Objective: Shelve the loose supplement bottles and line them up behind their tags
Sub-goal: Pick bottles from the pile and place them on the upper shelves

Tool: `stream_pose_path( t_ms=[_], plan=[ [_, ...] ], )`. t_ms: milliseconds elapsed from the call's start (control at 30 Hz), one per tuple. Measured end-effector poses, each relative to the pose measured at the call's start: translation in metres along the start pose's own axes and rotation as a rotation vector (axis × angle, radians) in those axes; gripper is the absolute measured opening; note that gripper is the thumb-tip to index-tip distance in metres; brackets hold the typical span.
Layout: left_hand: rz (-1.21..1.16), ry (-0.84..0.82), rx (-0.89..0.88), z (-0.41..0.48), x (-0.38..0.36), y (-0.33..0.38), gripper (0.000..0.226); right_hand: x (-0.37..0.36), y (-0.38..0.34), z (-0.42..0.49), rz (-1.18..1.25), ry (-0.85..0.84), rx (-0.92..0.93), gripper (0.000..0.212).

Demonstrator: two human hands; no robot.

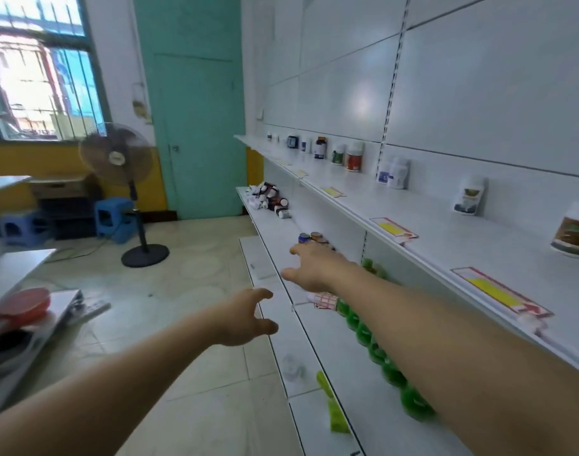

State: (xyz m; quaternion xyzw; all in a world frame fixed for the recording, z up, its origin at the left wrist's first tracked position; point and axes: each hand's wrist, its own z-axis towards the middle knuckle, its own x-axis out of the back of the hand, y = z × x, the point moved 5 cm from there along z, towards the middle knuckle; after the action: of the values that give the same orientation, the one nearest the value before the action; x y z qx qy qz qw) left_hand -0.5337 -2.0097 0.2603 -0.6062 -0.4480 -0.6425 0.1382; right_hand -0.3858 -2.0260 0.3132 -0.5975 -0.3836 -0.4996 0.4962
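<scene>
a: where are the loose bottles lying?
b: they're lying heaped at the far end of the middle shelf.
a: and the grips?
b: right grip is reaching, released, near two small jars; left grip is hovering, released too.

Both arms are stretched toward the shelving. The right hand hovers, fingers spread, near a few small bottles on the middle shelf. The left hand hangs loosely curled, holding nothing. Further back lies a heap of loose bottles, and green bottles run under the right forearm.
</scene>
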Motion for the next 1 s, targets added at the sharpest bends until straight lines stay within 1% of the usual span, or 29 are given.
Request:
stream_pose_path(
  t_ms=[200, 367, 467, 667, 900, 1000],
  plan=[
    [-0.043, 0.037, 0.028, 0.119, 0.032, -0.076, 0.069, -0.022, -0.009, 0.139, -0.006, -0.024, 0.018, 0.064],
    [-0.049, 0.083, -0.004, 0.233, 0.070, -0.151, 0.065, -0.031, -0.016, 0.283, -0.016, 0.024, -0.021, 0.063],
    [-0.088, 0.063, 0.000, 0.302, 0.101, -0.190, 0.063, -0.027, -0.020, 0.365, 0.036, 0.020, -0.064, 0.063],
    [-0.064, 0.017, 0.007, 0.440, 0.157, -0.249, 0.062, -0.021, -0.012, 0.510, 0.056, 0.002, -0.126, 0.063],
    [-0.056, -0.030, -0.007, 0.617, 0.181, -0.314, 0.059, -0.059, 0.022, 0.697, 0.101, -0.011, -0.173, 0.066],
    [-0.035, -0.062, 0.014, 0.698, 0.193, -0.343, 0.059, -0.074, 0.040, 0.784, 0.154, -0.032, -0.199, 0.066]
  ],
)
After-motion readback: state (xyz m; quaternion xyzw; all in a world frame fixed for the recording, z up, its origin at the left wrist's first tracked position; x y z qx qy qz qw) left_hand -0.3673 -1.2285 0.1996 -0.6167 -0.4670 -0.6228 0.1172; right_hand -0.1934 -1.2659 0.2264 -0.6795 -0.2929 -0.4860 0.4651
